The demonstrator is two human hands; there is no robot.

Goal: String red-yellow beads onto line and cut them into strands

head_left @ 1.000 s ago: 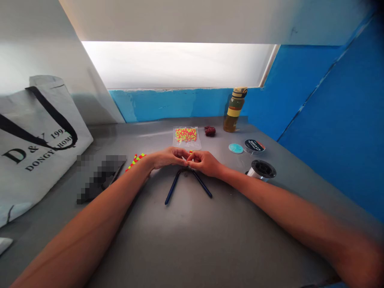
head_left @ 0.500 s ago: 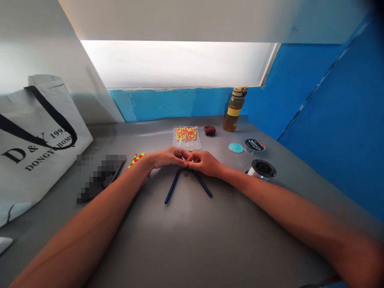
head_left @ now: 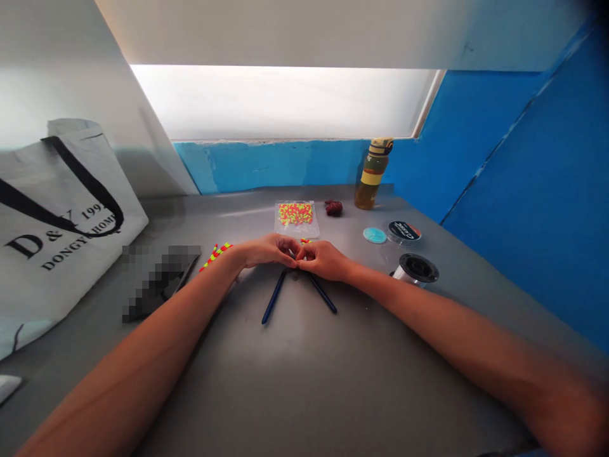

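Observation:
My left hand (head_left: 266, 251) and my right hand (head_left: 323, 259) meet at the fingertips, pinched together just above a V-shaped tool with dark blue handles (head_left: 275, 297). The tool's top is hidden under my fingers, and anything held between them is too small to make out. A strand of yellow and red beads (head_left: 215, 256) lies just beyond my left wrist. A tiny orange and yellow bead (head_left: 305, 241) sits just past my right fingers. Behind my hands lies a clear bag of neon orange and yellow beads (head_left: 295, 216).
The grey table (head_left: 304, 381) holds a reddish-brown lump (head_left: 333, 207), a bottle (head_left: 372, 174), a teal disc (head_left: 374, 235), a line spool box (head_left: 404, 231), a spool (head_left: 415, 269), a pixelated object (head_left: 157, 282) and a white tote bag (head_left: 61, 197). Blue walls stand behind.
My fingertips have drawn closer together and settled lower, now covering the top of the blue-handled tool. The objects around them have not visibly moved.

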